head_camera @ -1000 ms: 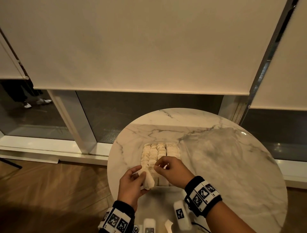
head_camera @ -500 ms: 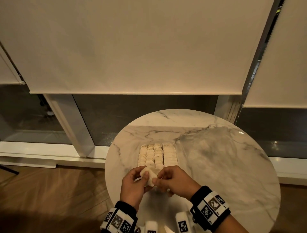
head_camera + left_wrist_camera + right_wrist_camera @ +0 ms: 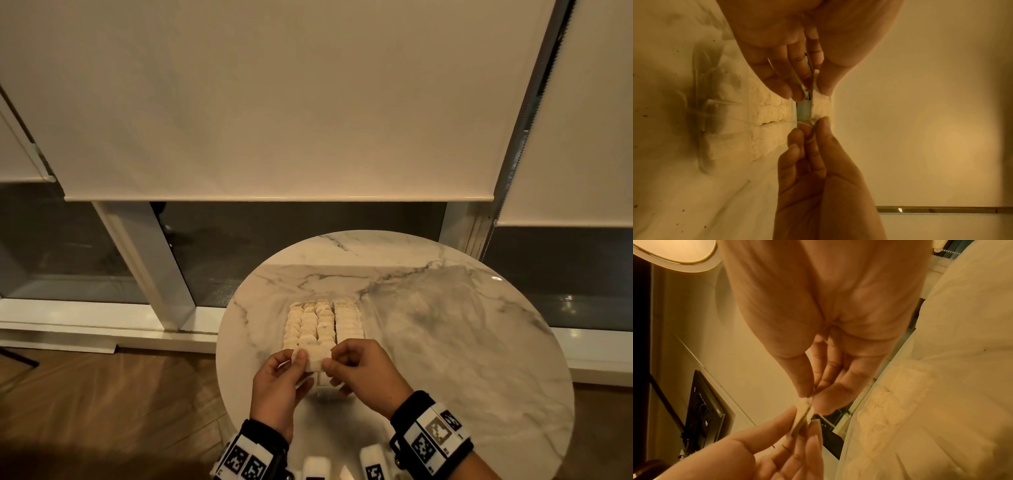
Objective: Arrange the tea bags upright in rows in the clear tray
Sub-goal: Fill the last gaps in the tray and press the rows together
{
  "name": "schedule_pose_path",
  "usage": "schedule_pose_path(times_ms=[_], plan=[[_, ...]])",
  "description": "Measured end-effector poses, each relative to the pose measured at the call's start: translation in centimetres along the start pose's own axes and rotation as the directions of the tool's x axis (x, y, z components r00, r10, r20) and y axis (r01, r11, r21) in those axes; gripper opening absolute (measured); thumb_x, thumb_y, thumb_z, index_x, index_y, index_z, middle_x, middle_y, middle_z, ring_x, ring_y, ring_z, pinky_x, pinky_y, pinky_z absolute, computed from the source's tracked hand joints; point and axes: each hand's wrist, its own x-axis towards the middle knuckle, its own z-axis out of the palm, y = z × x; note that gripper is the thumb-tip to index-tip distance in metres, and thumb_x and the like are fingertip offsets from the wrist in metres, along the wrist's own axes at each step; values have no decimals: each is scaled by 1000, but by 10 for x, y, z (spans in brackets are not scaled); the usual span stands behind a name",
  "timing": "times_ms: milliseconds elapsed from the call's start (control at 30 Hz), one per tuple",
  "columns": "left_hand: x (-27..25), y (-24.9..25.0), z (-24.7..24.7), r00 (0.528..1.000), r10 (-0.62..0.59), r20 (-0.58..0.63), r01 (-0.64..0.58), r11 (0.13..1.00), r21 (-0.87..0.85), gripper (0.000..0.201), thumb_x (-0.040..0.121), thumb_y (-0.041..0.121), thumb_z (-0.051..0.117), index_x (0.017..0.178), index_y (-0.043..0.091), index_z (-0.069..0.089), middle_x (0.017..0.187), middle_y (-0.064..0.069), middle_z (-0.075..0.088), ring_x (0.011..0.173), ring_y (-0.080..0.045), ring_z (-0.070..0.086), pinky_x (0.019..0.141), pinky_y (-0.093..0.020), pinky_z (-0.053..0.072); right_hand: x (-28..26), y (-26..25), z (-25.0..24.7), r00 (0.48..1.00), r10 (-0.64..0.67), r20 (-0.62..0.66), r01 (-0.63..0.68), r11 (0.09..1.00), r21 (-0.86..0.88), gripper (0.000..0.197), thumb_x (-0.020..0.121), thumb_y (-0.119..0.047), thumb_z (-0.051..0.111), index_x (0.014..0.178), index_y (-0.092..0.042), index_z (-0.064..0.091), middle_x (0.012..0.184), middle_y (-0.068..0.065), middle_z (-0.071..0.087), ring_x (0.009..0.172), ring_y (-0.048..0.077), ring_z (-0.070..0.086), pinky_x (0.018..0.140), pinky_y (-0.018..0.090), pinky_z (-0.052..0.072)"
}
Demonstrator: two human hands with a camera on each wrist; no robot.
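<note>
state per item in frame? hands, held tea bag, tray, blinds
left hand: pinches the tea bag's left edge
right hand: pinches its right edge
tea bag: held above the tray's near end, not yet placed
clear tray: on the marble table, rows of upright bags nearly full
roller blind: partly lowered

tea bags (image 3: 322, 322) in tray (image 3: 362, 310) on table (image 3: 445, 342), window (image 3: 274, 246) behind
</note>
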Motion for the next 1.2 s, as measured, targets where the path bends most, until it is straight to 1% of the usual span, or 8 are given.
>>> schedule_pose_path(times_ms=[167, 333, 633, 800, 900, 967, 1100, 1200], plan=[[-3, -2, 6, 1000, -29, 4, 30, 991, -128, 12, 89, 1, 67, 99, -2, 62, 91, -19, 70, 82, -24, 67, 70, -27, 60, -4, -6, 1, 998, -27, -59, 31, 996, 80, 8, 87, -16, 76, 91, -11, 72, 75, 10, 73, 67, 23, 70, 66, 41, 62], [-3, -3, 6, 999, -45, 27, 48, 995, -93, 17, 88, 4, 69, 102, -4, 62, 96, -23, 71, 83, -27, 69, 73, -32, 61, -6, -12, -5, 994, -37, -103, 42, 998, 54, 8, 88, -20, 74, 85, -13, 76, 75, 7, 73, 66, 18, 68, 58, 32, 59], [4, -4, -3, 999, -38, -28, 39, 998, 55, 18, 92, 13, 67, 110, 9, 63, 114, -16, 66, 97, -33, 64, 81, -42, 55, -3, -16, -26, 955, -170, -244, 62, 916, -397, 12, 83, -30, 74, 71, -28, 75, 70, -15, 71, 64, 1, 65, 62, 22, 52], [9, -4, -7, 999, -29, -34, 32, 994, 105, 12, 95, 15, 63, 106, 12, 66, 115, -15, 66, 97, -35, 65, 69, -36, 50, -5, -36, -35, 995, -60, -80, 68, 992, 102, 8, 85, -9, 73, 78, -6, 76, 72, 7, 71, 65, 15, 64, 55, 30, 51], [8, -4, -6, 1000, -13, -12, 14, 989, 148, 10, 95, 14, 62, 103, 11, 67, 112, -14, 68, 93, -32, 65, 69, -36, 50, 4, -21, -42, 969, -79, -232, 21, 970, -242, 13, 84, -22, 74, 71, -19, 77, 69, -4, 72, 64, 9, 65, 60, 27, 54], [5, -5, -4, 1000, 15, 12, -17, 985, 172, 10, 94, 14, 63, 101, 11, 69, 110, -13, 69, 91, -30, 65, 70, -36, 52, 5, -14, -43, 973, -58, -223, -28, 932, -361, 14, 84, -25, 72, 70, -23, 75, 70, -6, 73, 66, 8, 67, 63, 27, 56], [-3, -4, 4, 995, 48, 92, -68, 970, 235, 14, 95, 24, 64, 106, 20, 72, 107, -2, 72, 98, -25, 66, 78, -37, 55, 2, -13, -35, 997, 58, -50, -61, 996, -62, 14, 89, -10, 68, 76, -9, 72, 75, 6, 72, 68, 17, 67, 65, 35, 57], [-9, -4, 10, 985, 11, 169, -53, 969, 240, 20, 95, 26, 64, 113, 24, 72, 110, 5, 72, 104, -20, 67, 72, -31, 58, 1, -13, -29, 999, 46, 24, -45, 999, -26, 13, 92, -7, 65, 80, -8, 69, 76, 8, 69, 69, 18, 66, 64, 35, 55]])
